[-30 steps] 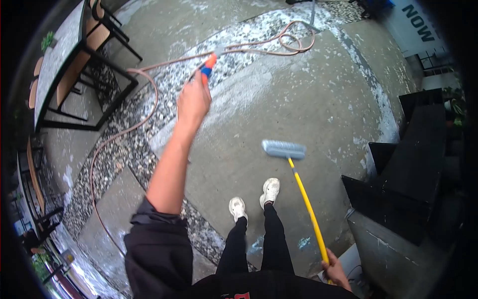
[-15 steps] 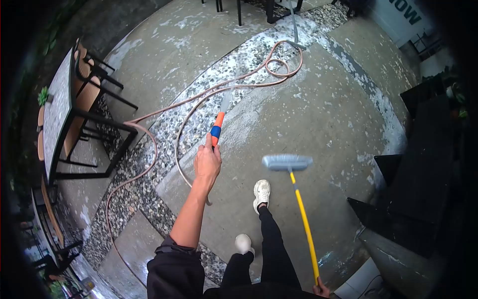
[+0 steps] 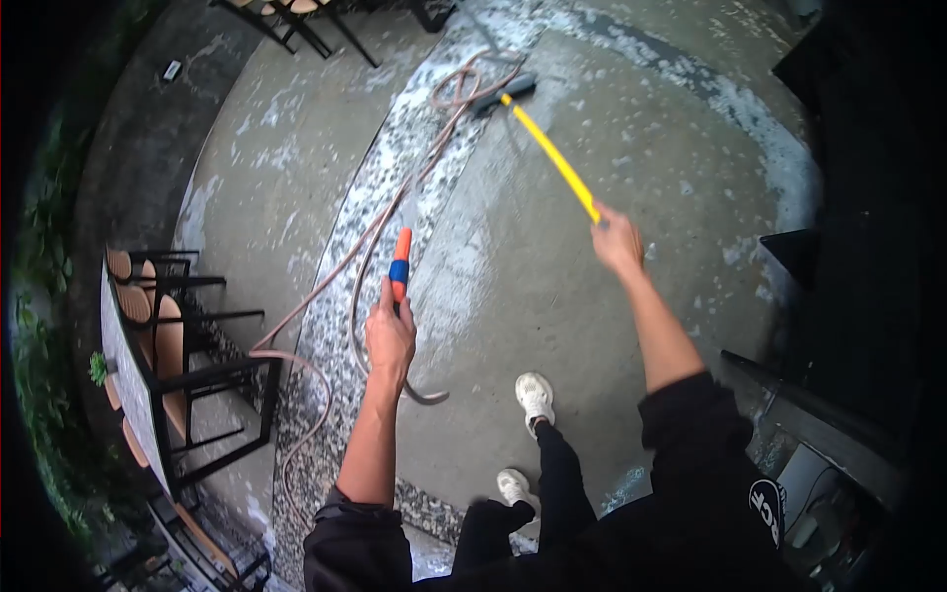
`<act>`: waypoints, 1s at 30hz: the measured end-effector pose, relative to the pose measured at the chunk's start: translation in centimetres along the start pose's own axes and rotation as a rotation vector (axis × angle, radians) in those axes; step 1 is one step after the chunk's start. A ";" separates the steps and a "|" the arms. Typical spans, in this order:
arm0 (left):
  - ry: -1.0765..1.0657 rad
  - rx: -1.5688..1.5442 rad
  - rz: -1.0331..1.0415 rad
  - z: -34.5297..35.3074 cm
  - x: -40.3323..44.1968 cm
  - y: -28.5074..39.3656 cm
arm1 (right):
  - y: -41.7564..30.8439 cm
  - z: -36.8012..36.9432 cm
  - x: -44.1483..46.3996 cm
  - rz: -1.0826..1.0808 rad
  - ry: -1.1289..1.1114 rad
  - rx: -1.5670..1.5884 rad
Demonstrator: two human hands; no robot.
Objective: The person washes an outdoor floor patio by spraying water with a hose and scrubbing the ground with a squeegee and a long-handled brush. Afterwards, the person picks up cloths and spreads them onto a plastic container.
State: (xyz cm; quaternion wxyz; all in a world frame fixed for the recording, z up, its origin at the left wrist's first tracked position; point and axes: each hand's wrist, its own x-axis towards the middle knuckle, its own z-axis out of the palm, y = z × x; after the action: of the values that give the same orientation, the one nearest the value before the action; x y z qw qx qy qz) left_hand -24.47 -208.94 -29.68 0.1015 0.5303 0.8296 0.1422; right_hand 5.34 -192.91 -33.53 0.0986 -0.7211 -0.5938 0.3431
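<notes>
My left hand [image 3: 391, 340] is closed around an orange and blue hose nozzle [image 3: 400, 264], from which a faint spray of water goes forward onto the pebbles. A pinkish hose [image 3: 330, 279] runs in curves over the ground, and a darker end of it trails below my left wrist. In my right hand [image 3: 619, 242] is the yellow handle of a push broom [image 3: 552, 153], stretched out ahead of me. The broom's dark head [image 3: 505, 97] is by the looped hose at the far end of the pebble strip.
Wet concrete [image 3: 582, 286] with white foam patches borders a pebble strip [image 3: 340, 212]. To the left stands a table [image 3: 133, 365] with several chairs [image 3: 170, 340]; more chairs are at the top. Dark angular furniture [image 3: 838, 296] lines the right. Another grey tool handle [image 3: 478, 25] appears at the top.
My right hand has swung the broom forward, from beside my feet to the looped hose. My view has turned right, and the nozzle still points ahead.
</notes>
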 end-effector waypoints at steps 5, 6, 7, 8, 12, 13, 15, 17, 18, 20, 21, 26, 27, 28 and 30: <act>-0.154 0.021 -0.024 -0.4 0.8 3.8 | 9.6 -5.4 -19.1 -0.178 0.047 0.228; -0.206 0.036 -0.053 -0.6 0.8 4.9 | 10.2 -7.0 -24.3 -0.094 0.027 0.286; -0.239 0.029 -0.058 0.2 0.3 5.2 | 11.8 -7.7 -29.4 0.033 0.018 0.280; -0.277 0.024 -0.046 1.5 0.6 5.9 | 16.1 -8.4 -38.6 0.196 -0.072 0.252; -0.282 -0.034 -0.006 3.1 0.8 7.6 | 23.0 -5.6 -47.9 -0.035 -0.173 -0.396; -0.278 -0.018 0.015 3.3 1.0 7.6 | 21.0 -5.4 -46.4 0.114 -0.146 -0.188; -0.301 -0.039 0.003 2.9 1.8 7.7 | 16.6 -5.0 -41.2 0.401 -0.077 0.222; -0.300 -0.062 0.002 2.7 2.6 7.0 | 14.0 -3.1 -31.8 0.196 0.044 0.221; -0.302 -0.056 -0.004 2.4 3.0 6.7 | 15.7 -0.3 -26.0 -0.021 0.143 0.233; -0.298 -0.060 0.031 1.4 4.1 6.5 | 13.7 1.9 -12.8 0.055 0.096 0.199; -0.256 -0.094 0.075 1.2 4.6 5.9 | 12.2 2.8 -6.5 -0.069 0.199 0.207; -0.270 -0.078 0.114 -0.9 6.9 3.8 | 2.6 -0.1 -8.4 0.116 0.187 0.035; -0.269 -0.091 0.122 -1.2 7.0 3.4 | 5.0 1.0 -13.1 -0.107 0.378 0.073; -0.265 -0.099 0.130 -1.5 7.0 2.7 | 5.6 0.1 -18.6 0.196 0.165 0.037; -0.308 -0.113 0.126 -2.1 6.8 1.8 | 8.3 0.2 -30.3 -0.020 0.344 0.096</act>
State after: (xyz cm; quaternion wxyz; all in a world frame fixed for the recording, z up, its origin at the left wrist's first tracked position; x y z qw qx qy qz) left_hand -26.43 -202.30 -27.24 0.2480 0.5902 0.7601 0.1116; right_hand 9.96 -223.21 -26.74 0.2366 -0.7577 -0.5581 0.2415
